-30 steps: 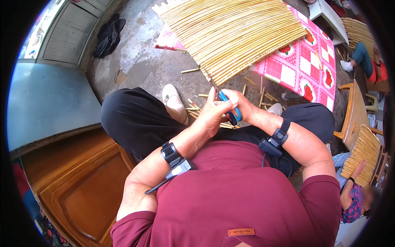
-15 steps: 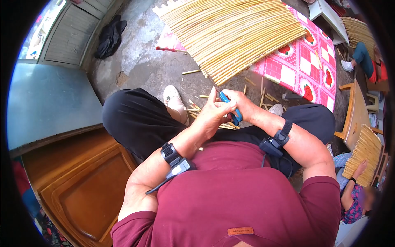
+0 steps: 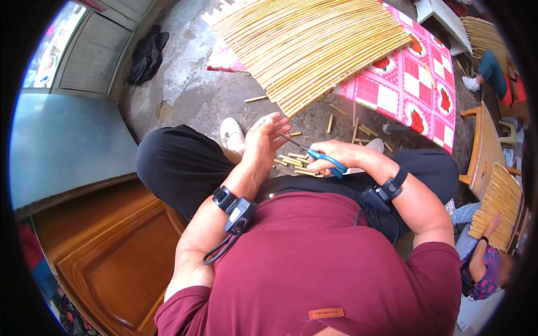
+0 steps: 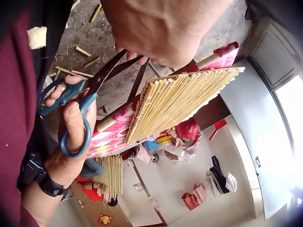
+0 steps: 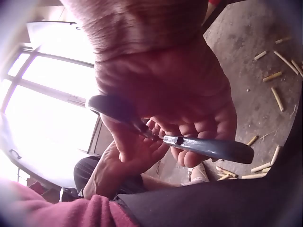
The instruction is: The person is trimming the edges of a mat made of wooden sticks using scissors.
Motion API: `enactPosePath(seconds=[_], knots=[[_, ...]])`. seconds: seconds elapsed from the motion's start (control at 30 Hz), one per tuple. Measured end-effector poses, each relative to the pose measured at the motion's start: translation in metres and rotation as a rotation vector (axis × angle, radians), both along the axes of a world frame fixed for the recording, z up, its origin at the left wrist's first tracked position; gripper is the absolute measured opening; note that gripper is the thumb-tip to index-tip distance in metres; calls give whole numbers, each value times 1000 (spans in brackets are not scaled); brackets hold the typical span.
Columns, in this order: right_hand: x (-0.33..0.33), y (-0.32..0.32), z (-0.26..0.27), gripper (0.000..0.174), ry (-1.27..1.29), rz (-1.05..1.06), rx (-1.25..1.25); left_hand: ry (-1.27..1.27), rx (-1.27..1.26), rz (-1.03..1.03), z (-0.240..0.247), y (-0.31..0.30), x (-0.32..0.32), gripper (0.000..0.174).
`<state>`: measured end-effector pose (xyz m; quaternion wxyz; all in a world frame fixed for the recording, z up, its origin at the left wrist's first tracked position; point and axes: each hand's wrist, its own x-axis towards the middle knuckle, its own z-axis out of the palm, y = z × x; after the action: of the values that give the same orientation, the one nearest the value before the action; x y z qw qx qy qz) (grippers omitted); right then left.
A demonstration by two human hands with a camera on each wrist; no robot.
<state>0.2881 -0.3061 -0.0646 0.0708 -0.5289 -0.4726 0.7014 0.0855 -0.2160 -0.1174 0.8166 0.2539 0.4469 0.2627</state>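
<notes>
Blue-handled scissors [image 3: 327,161] are in the right hand [image 3: 337,154], whose thumb and fingers go through and around the handle loops. In the left wrist view the scissors [image 4: 85,108] show their dark blades parted. The left hand [image 3: 261,143] is raised beside the blade tips, fingers extended; whether it touches the blades cannot be told. Just beyond the fingertips lies the near corner of a mat of yellow sticks [image 3: 314,50], resting over a pink-and-white patterned cloth [image 3: 386,92]. From the right wrist view, the left hand [image 5: 128,158] appears behind the scissors.
Short cut stick pieces [image 3: 294,161] lie scattered on the concrete floor [image 3: 193,89] between the feet. A black bag [image 3: 148,55] lies at the upper left, near a wooden cabinet [image 3: 112,252]. Another person [image 3: 483,269] with a second stick mat [image 3: 497,210] is at the right.
The hands have moved apart. The left hand has let go around the scissors and lifted with fingers extended; the right hand has drawn the scissors back from the mat corner, and they are turned.
</notes>
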Motion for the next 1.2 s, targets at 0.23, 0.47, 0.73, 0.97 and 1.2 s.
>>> enactPosePath(seconds=[0.23, 0.47, 0.73, 0.97, 1.2], knots=[[23, -18, -10, 47, -162, -89, -16, 118, 223, -104, 14, 7, 16, 29], [33, -29, -16, 45, -388, -73, 137, 117, 363, -163, 0, 10, 20, 20], [35, -37, -10, 51, -490, 150, 124, 94, 240, -639, 32, -13, 35, 21], [42, -25, 8, 44, -125, -1, 27, 194, 374, -1252, 29, -11, 12, 27], [40, -15, -1, 44, 117, -229, 3, -35, 324, -988, 12, -24, 17, 64]])
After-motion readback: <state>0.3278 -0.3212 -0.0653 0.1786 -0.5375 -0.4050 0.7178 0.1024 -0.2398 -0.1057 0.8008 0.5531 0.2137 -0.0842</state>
